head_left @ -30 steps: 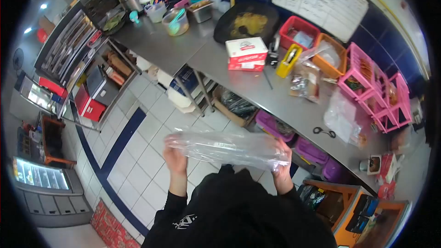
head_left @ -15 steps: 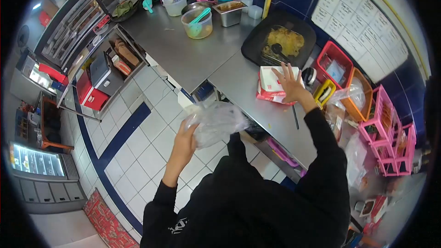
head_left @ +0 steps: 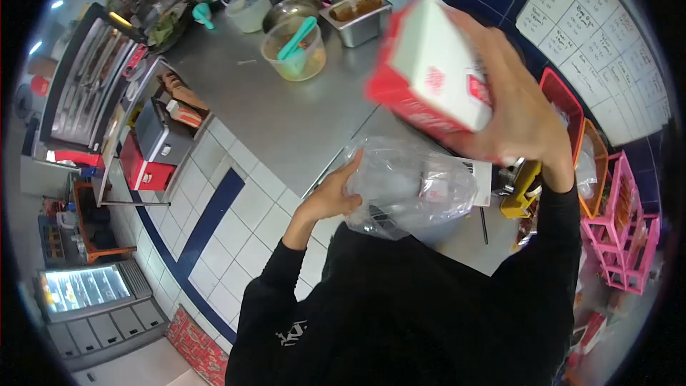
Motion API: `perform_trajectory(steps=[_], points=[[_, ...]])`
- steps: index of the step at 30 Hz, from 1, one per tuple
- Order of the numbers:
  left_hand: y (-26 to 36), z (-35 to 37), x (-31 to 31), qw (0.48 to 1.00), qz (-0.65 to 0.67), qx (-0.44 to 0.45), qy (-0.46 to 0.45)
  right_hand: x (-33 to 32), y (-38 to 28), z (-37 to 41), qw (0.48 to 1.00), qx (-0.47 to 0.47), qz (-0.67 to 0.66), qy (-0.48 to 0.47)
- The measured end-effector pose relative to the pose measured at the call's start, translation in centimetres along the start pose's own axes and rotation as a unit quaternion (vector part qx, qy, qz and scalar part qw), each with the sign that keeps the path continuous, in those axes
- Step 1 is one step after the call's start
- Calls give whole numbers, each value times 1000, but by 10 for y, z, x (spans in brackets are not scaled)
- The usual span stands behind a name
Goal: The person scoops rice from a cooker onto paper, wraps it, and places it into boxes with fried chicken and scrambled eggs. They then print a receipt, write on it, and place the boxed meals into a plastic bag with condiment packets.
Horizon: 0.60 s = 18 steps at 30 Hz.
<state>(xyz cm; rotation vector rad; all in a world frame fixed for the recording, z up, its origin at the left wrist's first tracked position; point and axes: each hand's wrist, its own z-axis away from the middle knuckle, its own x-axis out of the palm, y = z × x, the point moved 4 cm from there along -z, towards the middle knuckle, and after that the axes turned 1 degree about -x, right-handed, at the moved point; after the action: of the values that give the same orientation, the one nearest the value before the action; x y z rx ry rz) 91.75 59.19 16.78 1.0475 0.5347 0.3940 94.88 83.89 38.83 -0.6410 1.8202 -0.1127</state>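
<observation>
A red and white box is raised above the steel counter, tilted, with my right hand wrapped round its right side. My left hand pinches the left edge of a clear plastic bag, which hangs open and puffed out in front of my body. The bag is below the box and apart from it. Behind the bag, a white printed paper or card lies partly hidden on the counter.
On the steel counter stand a clear tub with a turquoise spoon and a metal pan of brown food. To the right are a yellow object, a red basket and pink racks.
My right hand has taken hold of the box and lifted it off the counter. My left hand has moved the bag right and up, and the bag has spread open. The view has shifted closer.
</observation>
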Motion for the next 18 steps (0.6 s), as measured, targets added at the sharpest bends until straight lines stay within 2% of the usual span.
perform_trajectory(steps=[1, 3, 5, 6, 7, 9, 11, 15, 16, 18], points=[[-10, -13, 0, 1000, 26, 6, -11, 5, -12, -10, 999, -40, -23, 18], [-40, -34, -5, 993, 110, 22, -32, 48, -22, -21, 985, -76, -152, 25], [-70, -49, -24, 993, 64, 101, -4, 121, -17, -17, 958, -21, -287, -3], [-80, -53, -37, 984, -37, 169, 31, 159, -8, -8, 954, 0, -300, 5], [-70, -49, -45, 992, -35, 118, 24, 196, 3, 2, 950, 22, -312, 14], [-50, -38, -62, 999, -32, 13, 10, 254, 32, 23, 974, 54, -220, -9], [-43, -33, -82, 998, -4, -46, -30, 275, 46, 35, 990, 45, -82, -102], [-45, -44, -93, 996, -84, 35, -7, 288, 31, 39, 967, 45, 114, -222], [-39, -48, -93, 994, -99, 49, -2, 284, 22, 32, 935, 48, 145, -320], [-32, -54, -94, 990, -120, 78, -5, 321, 32, 42, 962, 60, 127, -235]])
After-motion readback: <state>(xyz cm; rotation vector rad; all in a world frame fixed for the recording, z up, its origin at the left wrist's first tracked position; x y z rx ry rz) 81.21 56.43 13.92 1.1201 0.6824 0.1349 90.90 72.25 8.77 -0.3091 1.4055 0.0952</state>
